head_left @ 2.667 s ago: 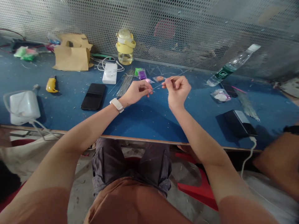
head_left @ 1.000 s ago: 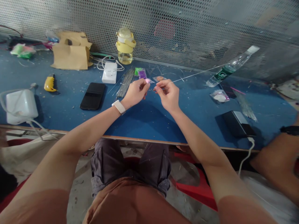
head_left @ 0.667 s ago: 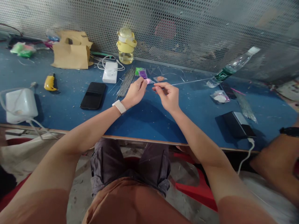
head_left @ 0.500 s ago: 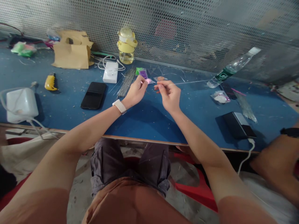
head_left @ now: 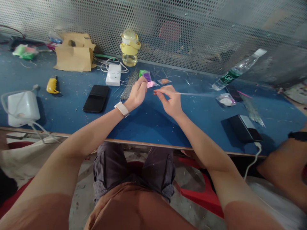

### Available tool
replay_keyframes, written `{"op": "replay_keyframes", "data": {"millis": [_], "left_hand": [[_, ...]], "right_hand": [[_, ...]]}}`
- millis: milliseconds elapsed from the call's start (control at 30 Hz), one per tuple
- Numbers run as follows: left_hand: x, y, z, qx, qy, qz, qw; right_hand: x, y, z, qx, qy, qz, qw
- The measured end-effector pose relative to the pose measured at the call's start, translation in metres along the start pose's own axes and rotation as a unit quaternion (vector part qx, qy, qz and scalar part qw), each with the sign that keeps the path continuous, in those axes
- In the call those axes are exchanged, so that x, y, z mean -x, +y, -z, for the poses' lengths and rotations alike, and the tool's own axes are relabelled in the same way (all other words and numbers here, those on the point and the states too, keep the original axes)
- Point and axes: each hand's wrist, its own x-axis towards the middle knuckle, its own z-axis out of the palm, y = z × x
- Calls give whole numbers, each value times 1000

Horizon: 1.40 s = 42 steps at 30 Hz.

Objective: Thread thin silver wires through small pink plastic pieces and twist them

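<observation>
My right hand (head_left: 170, 99) is closed in a pinch on a thin pale wire (head_left: 196, 94), which runs out sideways to the right and is smeared by motion. A short way to its left, my left hand (head_left: 138, 92) is curled shut, with its fingertips turned from view; what they hold, if anything, is hidden. Beside its knuckles lies a small bag of pink material (head_left: 151, 84), with a purple bag (head_left: 146, 76) and a green one (head_left: 142, 72) just behind. A bundle of thin grey wires (head_left: 129, 84) lies left of that hand. An orange-brown lump in a clear bag (head_left: 164, 81) rests behind my right hand.
A black phone (head_left: 96, 98), white adapter (head_left: 113, 75) and yellow cutter (head_left: 52, 85) lie leftward. A yellow-banded bottle (head_left: 129, 48) stands at the mesh panel (head_left: 203, 32). Rightward are a leaning water bottle (head_left: 236, 72), a black box (head_left: 244, 128) and another person's arm (head_left: 285, 159).
My right hand has moved slightly left and down, and the wire with it. My left hand has drawn back left from the pink bag, its fingers turning under.
</observation>
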Motion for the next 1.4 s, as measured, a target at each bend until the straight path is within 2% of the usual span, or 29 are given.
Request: {"op": "replay_keyframes", "data": {"millis": [133, 367, 500, 800, 933, 1067, 1233, 1400], "left_hand": [[-1, 2, 1, 23, 40, 15, 999], [6, 29, -2, 72, -1, 129, 989], [10, 37, 0, 76, -10, 150, 986], [11, 35, 1, 83, -87, 194, 974], [11, 36, 1, 72, -96, 205, 971], [12, 37, 1, 66, -111, 200, 971], [13, 36, 1, 126, -137, 237, 953], [12, 33, -1, 194, -135, 276, 932]], "right_hand": [[0, 3, 1, 8, -5, -6, 1000], [1, 7, 3, 13, 35, -30, 999], [0, 12, 2, 21, 51, -39, 998], [-1, 15, 0, -8, 63, -68, 996], [-2, 14, 1, -6, 60, -87, 994], [-2, 12, 2, 1, 63, -76, 995], [-1, 10, 2, 28, 63, -58, 996], [0, 15, 2, 36, 61, -39, 997]]}}
